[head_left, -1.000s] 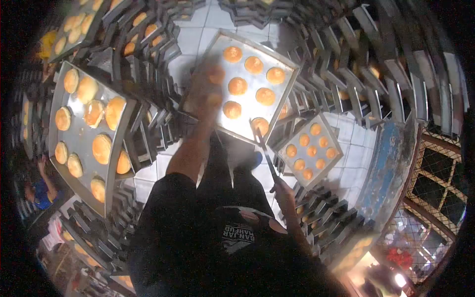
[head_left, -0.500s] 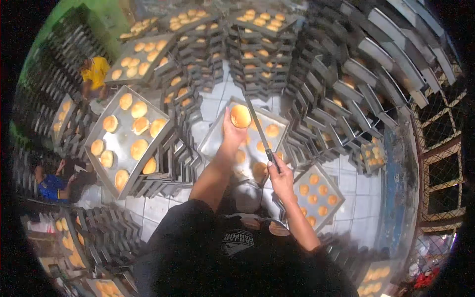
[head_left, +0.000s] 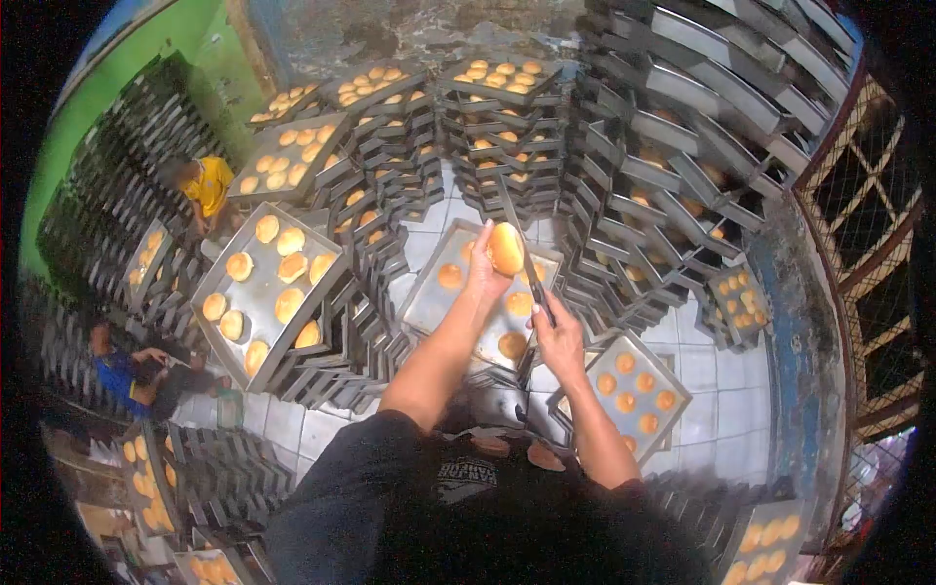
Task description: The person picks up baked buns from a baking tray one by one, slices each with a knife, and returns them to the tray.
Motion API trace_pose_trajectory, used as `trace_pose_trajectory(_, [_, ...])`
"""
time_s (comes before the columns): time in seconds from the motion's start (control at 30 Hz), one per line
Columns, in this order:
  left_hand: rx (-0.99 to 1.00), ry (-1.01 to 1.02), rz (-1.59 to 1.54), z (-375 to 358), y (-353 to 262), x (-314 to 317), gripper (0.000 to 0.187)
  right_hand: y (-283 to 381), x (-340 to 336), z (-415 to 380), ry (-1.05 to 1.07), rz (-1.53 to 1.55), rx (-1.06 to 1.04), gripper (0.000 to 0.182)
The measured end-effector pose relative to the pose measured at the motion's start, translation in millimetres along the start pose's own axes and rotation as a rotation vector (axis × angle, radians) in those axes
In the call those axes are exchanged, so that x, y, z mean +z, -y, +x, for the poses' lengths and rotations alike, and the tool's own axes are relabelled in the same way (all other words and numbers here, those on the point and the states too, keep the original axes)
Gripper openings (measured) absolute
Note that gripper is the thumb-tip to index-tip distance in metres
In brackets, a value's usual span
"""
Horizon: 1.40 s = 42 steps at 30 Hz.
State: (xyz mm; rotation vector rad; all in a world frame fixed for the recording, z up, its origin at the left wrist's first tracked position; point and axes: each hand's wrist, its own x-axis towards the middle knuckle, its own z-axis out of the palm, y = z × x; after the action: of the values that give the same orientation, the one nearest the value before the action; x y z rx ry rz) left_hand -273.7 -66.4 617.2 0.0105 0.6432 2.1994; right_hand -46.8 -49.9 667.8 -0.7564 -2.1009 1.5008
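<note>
Held up in front of me by my left hand (head_left: 490, 271) is a round golden bun (head_left: 506, 250), turned on its edge. My right hand (head_left: 558, 336) grips the dark handle of a long knife (head_left: 534, 280). The blade points away from me and runs along the right side of the bun. Below both hands lies a metal baking tray (head_left: 424, 310) with several buns, among them a browned bun (head_left: 513, 345) near its front edge.
To the left, a tray of buns (head_left: 239, 292) tops a tall stack. A smaller-looking tray (head_left: 673, 375) sits low at right on white floor tiles (head_left: 717, 375). Stacked trays (head_left: 673, 127) rise behind. A person in yellow (head_left: 208, 185) and a person in blue (head_left: 122, 382) are at left.
The bun has tipped from facing me onto its edge and now meets the knife blade, which stood beside it before. The whole view has shifted slightly, showing more of the back wall.
</note>
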Motion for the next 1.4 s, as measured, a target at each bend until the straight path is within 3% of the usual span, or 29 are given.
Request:
trace_pose_trajectory(0.23, [0.032,0.072,-0.015,-9,-28,0,0.035,-15,-8,-47,-0.009,-0.11,-0.155,0.044])
trace_pose_trajectory(0.4, [-0.026,0.067,0.174,-49,13,25,0.031,12,-17,-17,-0.009,0.04,-0.093,0.045])
trace_pose_trajectory(0.5, [-0.011,0.059,0.141,-29,2,9,0.032,24,-29,-23,0.047,-0.112,-0.086,0.044])
trace_pose_trajectory(0.57, [0.047,0.088,0.16,-29,-18,5,0.032,-3,-26,-46,0.022,-0.131,-0.157,0.044])
trace_pose_trajectory(0.63, [-0.012,0.112,0.142,-33,-33,1,0.031,-6,-26,-67,0.063,-0.141,-0.077,0.044])
trace_pose_trajectory(0.77, [-0.052,0.138,0.279,-53,4,-1,0.032,5,-19,-45,0.027,-0.116,-0.091,0.042])
trace_pose_trajectory(0.9, [-0.065,0.071,0.205,-30,10,-22,0.033,-10,-13,-21,0.036,-0.172,-0.094,0.044])
trace_pose_trajectory(1.1, [-0.051,0.071,0.22,-50,-41,-25,0.028,-5,-12,-67,0.168,-0.093,0.056,0.044])
trace_pose_trajectory(1.13, [-0.035,0.02,0.278,-56,-29,-25,0.036,-3,-4,-59,0.151,-0.085,0.054,0.043])
trace_pose_trajectory(1.23, [-0.004,-0.013,0.277,-55,8,-37,0.035,1,12,-30,0.118,-0.07,0.076,0.041])
trace_pose_trajectory(1.4, [-0.027,-0.099,0.182,-37,-38,-55,0.025,-38,30,-25,0.183,-0.127,0.026,0.042])
